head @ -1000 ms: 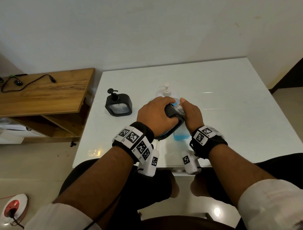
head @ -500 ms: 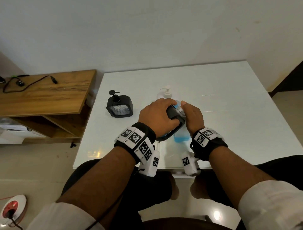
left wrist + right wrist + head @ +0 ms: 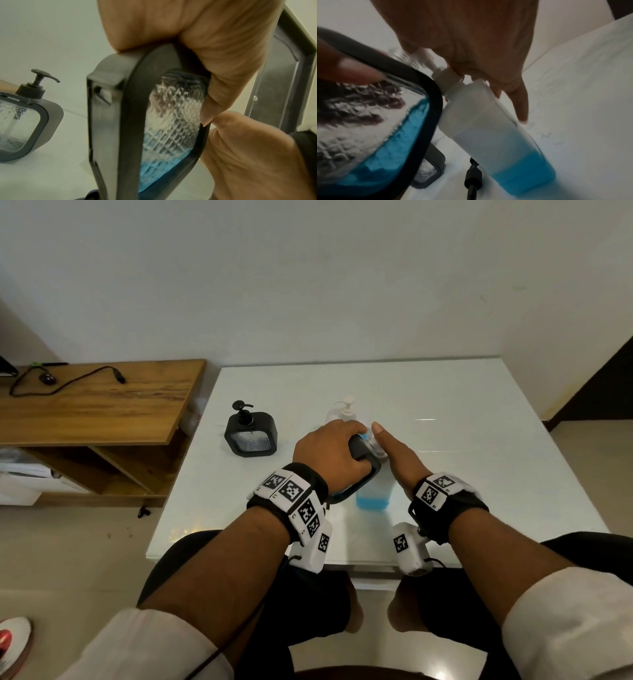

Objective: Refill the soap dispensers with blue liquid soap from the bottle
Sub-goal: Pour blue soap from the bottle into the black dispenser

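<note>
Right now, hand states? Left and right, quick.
Left hand: closed, gripping the black-framed soap dispenser by its top.
Right hand: fingers curled around the blue soap bottle, at its neck.

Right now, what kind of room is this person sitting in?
Probably a room in a home, not a factory or shop. There is a white table pushed against a plain wall, a wooden shelf with a cable lying on it, and a tiled floor. I cannot tell which room.
</note>
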Motion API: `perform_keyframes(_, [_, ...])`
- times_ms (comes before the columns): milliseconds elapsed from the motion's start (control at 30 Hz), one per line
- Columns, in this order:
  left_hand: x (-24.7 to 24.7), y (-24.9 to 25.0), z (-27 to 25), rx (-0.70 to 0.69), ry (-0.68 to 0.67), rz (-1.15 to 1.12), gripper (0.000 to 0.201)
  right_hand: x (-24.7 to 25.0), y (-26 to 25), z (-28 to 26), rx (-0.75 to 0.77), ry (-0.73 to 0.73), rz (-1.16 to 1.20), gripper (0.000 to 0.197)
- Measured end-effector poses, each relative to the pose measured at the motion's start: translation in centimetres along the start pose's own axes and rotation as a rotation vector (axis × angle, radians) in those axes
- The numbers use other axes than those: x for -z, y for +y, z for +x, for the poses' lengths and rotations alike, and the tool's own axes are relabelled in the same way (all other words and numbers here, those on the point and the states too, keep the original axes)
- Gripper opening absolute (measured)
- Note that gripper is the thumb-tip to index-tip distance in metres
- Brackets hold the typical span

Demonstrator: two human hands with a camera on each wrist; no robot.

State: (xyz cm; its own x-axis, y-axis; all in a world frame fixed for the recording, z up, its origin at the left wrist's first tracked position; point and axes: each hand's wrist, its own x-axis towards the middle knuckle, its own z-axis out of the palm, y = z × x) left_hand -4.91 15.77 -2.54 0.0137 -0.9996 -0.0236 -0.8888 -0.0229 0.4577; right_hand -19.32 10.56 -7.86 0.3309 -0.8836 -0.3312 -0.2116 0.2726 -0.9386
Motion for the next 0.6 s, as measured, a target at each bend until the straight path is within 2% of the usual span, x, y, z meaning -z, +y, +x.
perform_keyframes(67, [0.1, 0.0, 0.0, 0.002, 0.007, -0.005, 0.053, 0.7, -0.9, -0.2, -0.152, -0.065, -0.078, 0.056])
perform_keyframes(200, [0.0, 0.3, 0.0, 0.002, -0.003, -0.011, 0.054, 2.3, -1.7, -0.2, -0.373, -0.151, -0.102, 0.096])
perform_keyframes(333, [0.0, 0.7, 0.0, -0.008, 0.000, -0.007, 0.051, 2.8, -2.3, -0.5, -0.427, -0.138, -0.051, 0.086])
perform_keyframes(400, [0.2, 0.6, 0.1, -0.002, 0.005, -0.010, 0.049, 2.4, -2.0, -0.5, -0.441, -0.123, -0.031, 0.086])
perform_keyframes(600, [0.1, 0.2, -0.1, -0.008, -0.008, 0.004, 0.052, 1.2, -0.4, -0.3, -0.474, -0.093, 0.113, 0.123])
